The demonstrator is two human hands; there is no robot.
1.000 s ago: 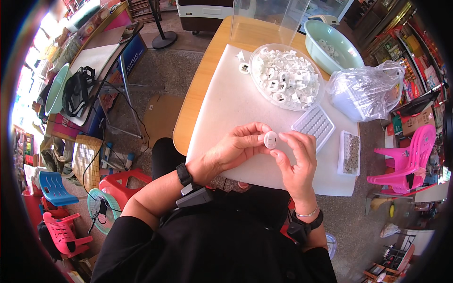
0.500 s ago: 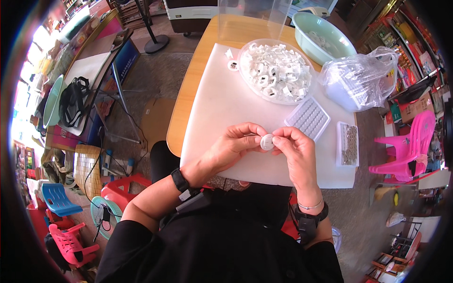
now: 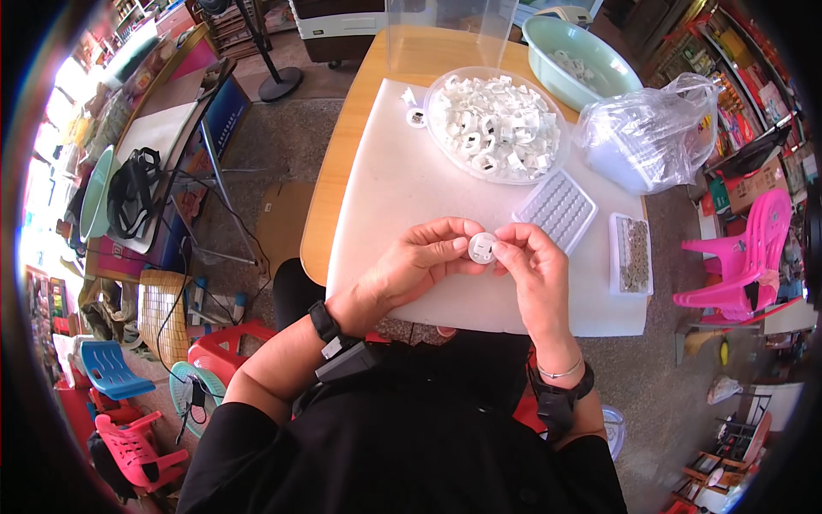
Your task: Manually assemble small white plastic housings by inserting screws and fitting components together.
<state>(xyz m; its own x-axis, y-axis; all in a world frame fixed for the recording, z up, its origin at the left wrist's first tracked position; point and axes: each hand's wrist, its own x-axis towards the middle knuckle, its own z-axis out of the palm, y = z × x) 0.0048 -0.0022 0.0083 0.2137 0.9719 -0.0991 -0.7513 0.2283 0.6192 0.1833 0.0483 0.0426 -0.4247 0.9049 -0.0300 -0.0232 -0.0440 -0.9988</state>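
Note:
Between my two hands, above the near part of the white sheet (image 3: 394, 197), is a small round white plastic piece (image 3: 482, 248) with little slots in its face. My left hand (image 3: 428, 254) pinches its left edge between thumb and fingers. From the other side, my right hand (image 3: 531, 261) grips the right edge with thumb and forefinger. Just beyond the right hand lies a pale tray (image 3: 558, 210) with rows of small hollows. Farther back, a round clear tub (image 3: 438, 146) is heaped with white plastic parts (image 3: 501, 124).
Small metal parts fill a clear box (image 3: 632, 254) at the right. A clear plastic bag (image 3: 651, 141) and a pale green basin (image 3: 574, 68) stand at the back right. One loose round white part (image 3: 416, 117) lies left of the tub. Pink chairs (image 3: 745, 257) stand right of the table.
The round piece has been turned so that its slotted face shows more fully. Both hands keep hold of it in nearly the same place. The view has shifted slightly.

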